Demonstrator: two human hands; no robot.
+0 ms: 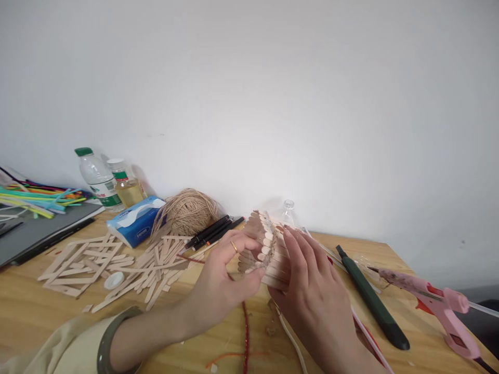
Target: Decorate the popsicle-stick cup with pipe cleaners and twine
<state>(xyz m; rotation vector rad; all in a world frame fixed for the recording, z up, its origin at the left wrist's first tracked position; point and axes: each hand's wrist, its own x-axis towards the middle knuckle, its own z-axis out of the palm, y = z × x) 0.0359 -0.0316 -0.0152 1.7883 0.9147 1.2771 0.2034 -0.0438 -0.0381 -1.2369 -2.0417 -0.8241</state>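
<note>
Between my hands is a small structure of craft sticks, held above the table, with rounded stick ends showing along one edge. A strip that looks like twine runs beside that edge. My left hand wears a ring and grips the near-left edge, thumb below and fingers above. My right hand lies over the right side of the structure, fingers bent around it. Its far side and underside are hidden. Beneath the hands, a red cord and a pale cord lie on the wooden table.
Loose craft sticks, a white cap, a tissue pack, a twine ball, black pens and two bottles occupy the left. To the right lie a green-handled cutter and a pink glue gun.
</note>
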